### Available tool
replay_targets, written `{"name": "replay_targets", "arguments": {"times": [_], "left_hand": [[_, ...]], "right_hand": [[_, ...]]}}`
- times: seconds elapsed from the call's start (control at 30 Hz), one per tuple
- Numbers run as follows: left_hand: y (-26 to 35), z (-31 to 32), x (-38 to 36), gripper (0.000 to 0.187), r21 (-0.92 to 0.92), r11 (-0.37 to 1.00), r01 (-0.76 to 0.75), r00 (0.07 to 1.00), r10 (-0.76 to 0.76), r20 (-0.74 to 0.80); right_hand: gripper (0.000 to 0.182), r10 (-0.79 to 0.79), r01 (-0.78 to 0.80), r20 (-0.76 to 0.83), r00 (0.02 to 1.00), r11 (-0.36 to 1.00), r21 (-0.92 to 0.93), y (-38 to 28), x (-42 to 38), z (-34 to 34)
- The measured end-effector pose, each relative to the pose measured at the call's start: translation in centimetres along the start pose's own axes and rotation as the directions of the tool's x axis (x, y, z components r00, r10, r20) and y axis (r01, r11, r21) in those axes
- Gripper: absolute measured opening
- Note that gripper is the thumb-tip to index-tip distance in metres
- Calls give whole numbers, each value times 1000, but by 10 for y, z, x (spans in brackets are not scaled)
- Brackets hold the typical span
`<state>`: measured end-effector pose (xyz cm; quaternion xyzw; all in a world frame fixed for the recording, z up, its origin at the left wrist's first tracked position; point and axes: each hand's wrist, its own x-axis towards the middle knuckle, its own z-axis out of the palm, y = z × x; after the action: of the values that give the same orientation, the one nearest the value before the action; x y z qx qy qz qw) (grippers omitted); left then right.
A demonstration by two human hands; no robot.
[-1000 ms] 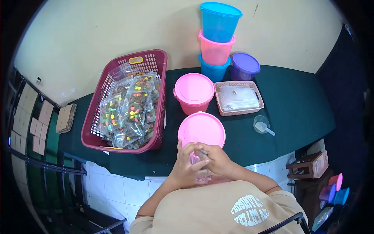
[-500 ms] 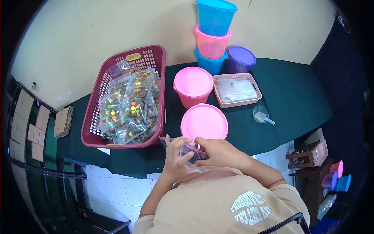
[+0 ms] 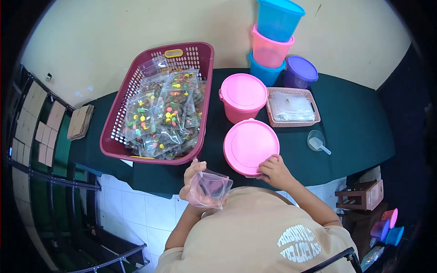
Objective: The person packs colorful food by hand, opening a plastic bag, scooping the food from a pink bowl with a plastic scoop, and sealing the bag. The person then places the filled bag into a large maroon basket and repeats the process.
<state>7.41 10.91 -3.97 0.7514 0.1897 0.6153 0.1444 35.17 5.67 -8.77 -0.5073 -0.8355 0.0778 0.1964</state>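
Note:
My left hand (image 3: 192, 178) holds a small clear plastic bag (image 3: 210, 188) with dark pieces inside, just off the table's front edge, below the maroon basket (image 3: 123, 113). My right hand (image 3: 274, 170) rests on the front rim of the near pink lidded tub (image 3: 251, 145), fingers on the lid's edge. The basket is heaped with several sealed bags of coloured candies (image 3: 165, 116).
A second pink tub (image 3: 243, 97) stands behind the near one. A pink tray of empty clear bags (image 3: 293, 107), a clear cup with a scoop (image 3: 317, 141), a purple tub (image 3: 301, 72) and a stack of three tubs (image 3: 273, 41) stand on the green cloth (image 3: 355, 123). Brown card stacks (image 3: 81, 121) lie far left.
My hands were together on the bag in front of the pink tub. They have parted: the left keeps the bag and moved left and down, the right went to the tub's lid.

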Motion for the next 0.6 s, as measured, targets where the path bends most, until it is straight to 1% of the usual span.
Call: {"name": "replay_targets", "arguments": {"times": [0.07, 0.13, 0.17, 0.23, 0.27, 0.33, 0.37, 0.4, 0.47, 0.5, 0.57, 0.6], "left_hand": [[-3, 3, -2, 108, -9, 1000, 13, 1000, -13, -8], [-6, 3, -4, 109, 1, 997, 78, 994, -78, 74], [-9, 3, -6, 109, -1, 997, 75, 995, -75, 69], [-12, 0, -11, 108, 8, 997, 77, 983, -77, 168], [-12, -1, -12, 108, 8, 997, 76, 984, -76, 164], [-11, -2, -8, 106, 6, 996, 89, 963, -87, 256], [-10, -2, -8, 104, 5, 994, 112, 962, -109, 252], [-10, -2, -11, 104, 11, 994, 112, 963, -111, 246], [-13, -1, -18, 106, 24, 984, 177, 943, -177, 283], [-14, 0, -20, 106, 26, 984, 177, 943, -177, 283], [-16, 5, -25, 107, 28, 964, 263, 914, -258, 312], [-16, 6, -25, 107, 29, 965, 260, 915, -256, 313]], "right_hand": [[24, -16, 16, -12, 1000, 1000, -12, 1, 0, 1], [19, 5, -5, -34, 999, 1000, -1, 3, 2, -1], [19, 3, -3, -34, 999, 1000, -7, 4, 4, -4], [15, -14, 15, 33, 999, 1000, -10, 1, 9, -13], [15, -16, 17, 34, 999, 1000, -13, -2, 11, -19], [15, 40, -39, -22, 999, 999, 19, -10, 16, -36], [15, 56, -53, -64, 996, 998, 37, -13, 19, -49], [15, 48, -45, -62, 997, 998, 37, -16, 24, -64], [16, 127, -120, -122, 984, 991, 64, -16, 37, -87], [16, 95, -94, -150, 984, 995, 20, -11, 47, -90], [15, 27, -60, -182, 983, 982, -180, 15, 72, -80], [14, -12, -44, -227, 974, 970, -241, 37, 87, -65]]}}
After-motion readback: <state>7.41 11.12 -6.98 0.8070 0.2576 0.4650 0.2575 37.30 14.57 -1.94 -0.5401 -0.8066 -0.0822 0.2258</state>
